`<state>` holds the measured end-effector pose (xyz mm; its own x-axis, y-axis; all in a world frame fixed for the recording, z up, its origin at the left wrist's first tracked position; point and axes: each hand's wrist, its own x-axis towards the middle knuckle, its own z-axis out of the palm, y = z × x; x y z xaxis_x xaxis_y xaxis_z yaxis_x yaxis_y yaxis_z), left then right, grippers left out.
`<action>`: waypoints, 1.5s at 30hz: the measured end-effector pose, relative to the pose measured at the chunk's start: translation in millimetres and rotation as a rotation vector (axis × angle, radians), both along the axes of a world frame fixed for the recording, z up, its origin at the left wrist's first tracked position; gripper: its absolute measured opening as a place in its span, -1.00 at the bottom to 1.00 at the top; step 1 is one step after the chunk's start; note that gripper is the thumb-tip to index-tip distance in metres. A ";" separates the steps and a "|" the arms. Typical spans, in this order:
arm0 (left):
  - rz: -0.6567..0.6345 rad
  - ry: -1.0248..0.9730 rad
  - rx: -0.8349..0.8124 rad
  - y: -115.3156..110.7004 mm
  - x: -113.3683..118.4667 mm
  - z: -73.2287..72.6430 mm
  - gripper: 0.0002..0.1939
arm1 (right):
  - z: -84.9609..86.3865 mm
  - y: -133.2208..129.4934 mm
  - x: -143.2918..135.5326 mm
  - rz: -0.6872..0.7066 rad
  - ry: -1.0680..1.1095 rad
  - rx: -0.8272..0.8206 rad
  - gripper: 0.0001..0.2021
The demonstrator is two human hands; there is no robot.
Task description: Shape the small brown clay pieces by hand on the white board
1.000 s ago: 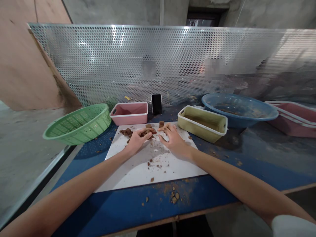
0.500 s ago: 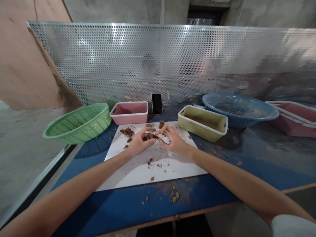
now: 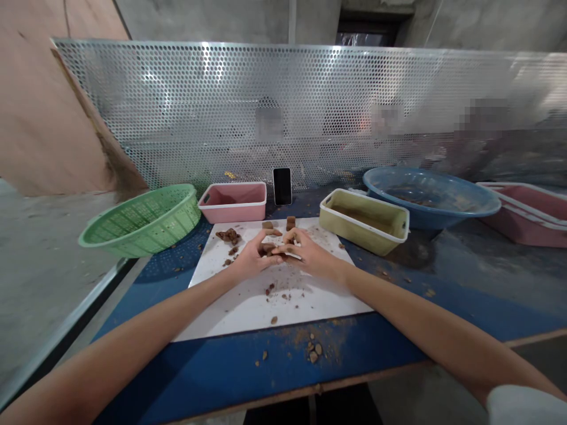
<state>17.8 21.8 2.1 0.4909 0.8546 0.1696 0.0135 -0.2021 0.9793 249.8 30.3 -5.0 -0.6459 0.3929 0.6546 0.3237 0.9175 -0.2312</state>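
Observation:
Over the white sheet, my left hand curls its fingers and thumb around a brown clay-like lump. My right hand meets it from the other side, fingers bent and pressed on the same lump. Fingers cover most of the lump, so its full shape is hidden. A larger dark brown clump lies left of my hands. Beyond my fingertips sit two small brown blocks, one flat and one upright. Crumbs are scattered on the sheet below my hands.
A green basket and a pink bin stand at left. A phone leans upright at the back. To the right are an olive bin, a blue basin and pink bins. Perforated metal rises behind.
My right fingers have moved left and closed in over the lump, nearer my left thumb. Less of the lump shows now. The things on the table stay put.

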 end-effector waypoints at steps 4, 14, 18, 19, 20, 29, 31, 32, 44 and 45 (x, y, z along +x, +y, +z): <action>-0.025 -0.024 -0.044 1.9 0.3 -1.1 -0.25 | -0.5 1.0 0.4 -0.001 -0.018 -0.024 -0.81; 0.030 -0.038 -0.027 1.8 0.5 1.5 -0.30 | 4.3 -3.9 -3.6 -0.022 0.281 -0.287 -0.90; 0.072 -0.022 -0.029 1.7 0.5 2.9 -0.30 | -0.4 3.8 -7.5 -0.014 0.585 -0.511 -0.81; 0.077 -0.023 -0.036 1.7 0.8 3.2 -0.30 | -0.9 6.0 -8.1 0.003 0.638 -0.577 -0.77; 0.082 -0.024 -0.038 1.8 1.1 3.4 -0.31 | -0.8 8.0 -8.5 0.022 0.677 -0.637 -0.72; 0.142 -0.057 -0.003 4.7 2.0 2.8 -0.34 | 0.1 19.0 -7.1 0.033 0.721 -0.854 -0.60; 0.141 -0.062 -0.013 5.1 2.2 2.5 -0.34 | -1.8 21.5 -6.1 0.022 0.709 -0.868 -0.60; 0.139 -0.065 -0.017 5.0 2.4 2.5 -0.34 | -2.6 22.6 -5.6 0.016 0.694 -0.864 -0.60; 0.344 -0.060 -0.051 8.5 5.0 4.7 -0.36 | 2.6 17.5 -5.5 0.051 0.584 -0.801 -0.54; 0.350 -0.078 -0.053 9.9 4.7 3.3 -0.37 | 3.1 16.7 -5.7 0.053 0.584 -0.799 -0.53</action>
<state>22.5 31.8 5.5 0.1545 0.9772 0.1456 -0.0024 -0.1470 0.9891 244.0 47.0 -1.9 -0.3352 0.8377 0.4312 -0.0749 0.4326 -0.8985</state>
